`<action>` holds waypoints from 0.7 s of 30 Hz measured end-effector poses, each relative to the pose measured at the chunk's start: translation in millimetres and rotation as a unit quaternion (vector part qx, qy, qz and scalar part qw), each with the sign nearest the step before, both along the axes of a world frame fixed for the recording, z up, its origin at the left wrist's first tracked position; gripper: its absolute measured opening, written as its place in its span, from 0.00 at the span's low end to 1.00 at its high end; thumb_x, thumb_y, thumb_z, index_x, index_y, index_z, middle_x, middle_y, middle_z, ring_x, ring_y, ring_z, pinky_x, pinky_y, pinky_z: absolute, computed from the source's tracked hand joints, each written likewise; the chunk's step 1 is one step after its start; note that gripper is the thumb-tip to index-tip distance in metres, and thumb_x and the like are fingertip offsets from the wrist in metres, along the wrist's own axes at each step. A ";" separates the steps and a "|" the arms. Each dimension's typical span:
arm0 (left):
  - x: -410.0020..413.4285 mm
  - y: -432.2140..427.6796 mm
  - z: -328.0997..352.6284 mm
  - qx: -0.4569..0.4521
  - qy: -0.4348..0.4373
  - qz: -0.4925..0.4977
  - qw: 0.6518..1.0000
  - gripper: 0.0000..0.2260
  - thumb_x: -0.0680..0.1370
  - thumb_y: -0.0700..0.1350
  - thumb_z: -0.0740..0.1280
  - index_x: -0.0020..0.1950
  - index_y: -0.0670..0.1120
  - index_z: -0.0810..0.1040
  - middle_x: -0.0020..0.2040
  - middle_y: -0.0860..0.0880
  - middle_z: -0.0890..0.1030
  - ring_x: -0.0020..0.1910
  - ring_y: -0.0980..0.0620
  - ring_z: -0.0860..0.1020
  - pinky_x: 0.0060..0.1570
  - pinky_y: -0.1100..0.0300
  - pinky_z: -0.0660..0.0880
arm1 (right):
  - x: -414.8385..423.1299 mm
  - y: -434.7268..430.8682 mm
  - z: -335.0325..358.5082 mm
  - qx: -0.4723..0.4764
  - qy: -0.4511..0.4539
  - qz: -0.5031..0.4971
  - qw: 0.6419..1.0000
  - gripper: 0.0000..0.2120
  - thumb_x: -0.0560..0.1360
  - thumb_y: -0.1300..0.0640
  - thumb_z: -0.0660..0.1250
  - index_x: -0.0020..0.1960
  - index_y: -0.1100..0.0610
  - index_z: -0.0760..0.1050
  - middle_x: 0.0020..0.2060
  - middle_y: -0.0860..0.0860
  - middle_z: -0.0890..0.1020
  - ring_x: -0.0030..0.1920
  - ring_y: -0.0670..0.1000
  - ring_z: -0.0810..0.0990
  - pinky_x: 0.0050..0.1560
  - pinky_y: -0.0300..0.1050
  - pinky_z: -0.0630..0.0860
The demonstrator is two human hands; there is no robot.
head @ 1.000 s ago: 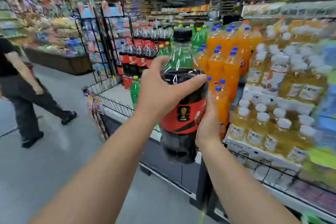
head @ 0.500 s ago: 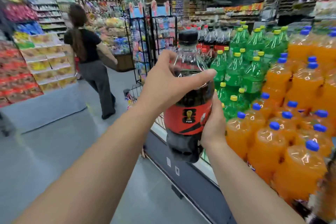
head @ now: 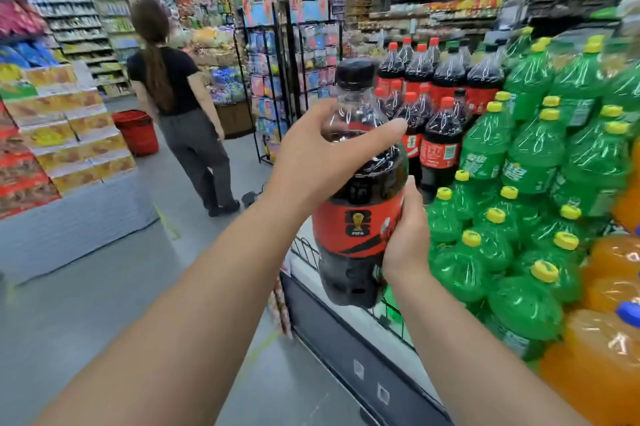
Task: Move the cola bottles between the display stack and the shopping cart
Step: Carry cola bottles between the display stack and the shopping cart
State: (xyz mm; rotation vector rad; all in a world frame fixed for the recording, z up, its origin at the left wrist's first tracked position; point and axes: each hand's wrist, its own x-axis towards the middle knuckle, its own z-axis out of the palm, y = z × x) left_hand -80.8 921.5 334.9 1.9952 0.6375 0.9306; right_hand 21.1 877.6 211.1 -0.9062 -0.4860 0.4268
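Cola bottle (head: 360,190): held upright in mid-air at centre frame, in front of the display stack (head: 433,114) and clear of it. Clear ribbed plastic, rounded shoulder, dark liquid, black screw cap. A red wrap label with a black band and a trophy emblem circles the middle. The base is lobed.

Left hand (head: 322,155): wrapped over the shoulder of the bottle from the left side of the frame. Fingers curl around the front and the thumb presses the near side; the grip is closed firmly on the plastic.

Right hand (head: 407,238): cupped against the lower right side of the bottle at label height. Palm and fingers lie flat on the label and the thumb points up along its edge; it is closed on the bottle and supports it.

Display stack: cola bottles with red and black caps and red labels stand in tiers at upper centre-right, behind the held bottle. Green bottles (head: 519,190) with yellow caps fill the right of the frame, glossy and bulbous. Orange bottles (head: 595,356) with blue caps sit at lower right. A low wire rail (head: 308,252) edges the platform.

A person in a black top (head: 173,96) stands at left-centre, back turned, beside a red basket (head: 136,131). Boxed goods (head: 69,135) are stacked at far left. Floor grey and smooth.
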 end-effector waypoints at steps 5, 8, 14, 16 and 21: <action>30.8 89.0 -1.4 -0.022 0.027 -0.082 0.996 0.39 0.57 0.70 0.74 0.65 0.56 0.75 0.61 0.53 0.80 0.62 0.54 0.78 0.64 0.51 0.74 | 19.5 81.2 -8.3 0.017 0.036 -0.051 0.998 0.29 0.72 0.37 0.60 0.47 0.64 0.80 0.48 0.67 0.82 0.47 0.55 0.78 0.60 0.68 0.72; 59.1 134.1 -9.4 -0.024 0.038 -0.119 0.992 0.14 0.63 0.63 0.77 0.42 0.76 0.76 0.44 0.66 0.81 0.49 0.69 0.78 0.50 0.65 0.73 | 35.6 117.5 -13.2 0.018 0.075 -0.094 0.993 0.32 0.71 0.36 0.61 0.49 0.67 0.76 0.54 0.73 0.75 0.55 0.66 0.79 0.58 0.68 0.73; 122.8 198.3 -35.3 -0.043 0.023 -0.189 0.981 0.11 0.66 0.60 0.78 0.44 0.67 0.79 0.41 0.71 0.81 0.44 0.75 0.77 0.47 0.72 0.74 | 90.6 172.8 -39.9 0.022 0.083 -0.152 0.985 0.31 0.73 0.38 0.60 0.50 0.69 0.74 0.50 0.75 0.75 0.53 0.76 0.73 0.57 0.75 0.69; 147.7 215.3 -44.2 -0.044 0.021 -0.198 0.979 0.25 0.63 0.63 0.76 0.55 0.55 0.78 0.52 0.59 0.83 0.53 0.62 0.80 0.56 0.57 0.77 | 112.7 186.0 -48.2 0.026 0.065 -0.157 0.985 0.23 0.74 0.39 0.59 0.48 0.56 0.84 0.46 0.59 0.85 0.51 0.61 0.82 0.60 0.66 0.73; 213.5 250.1 -56.8 -0.040 0.017 -0.225 0.973 0.19 0.63 0.61 0.75 0.52 0.60 0.80 0.47 0.61 0.84 0.48 0.62 0.81 0.52 0.62 0.78 | 172.3 216.1 -62.6 0.022 0.054 -0.185 0.981 0.20 0.77 0.42 0.57 0.48 0.50 0.85 0.48 0.54 0.86 0.52 0.55 0.83 0.57 0.55 0.75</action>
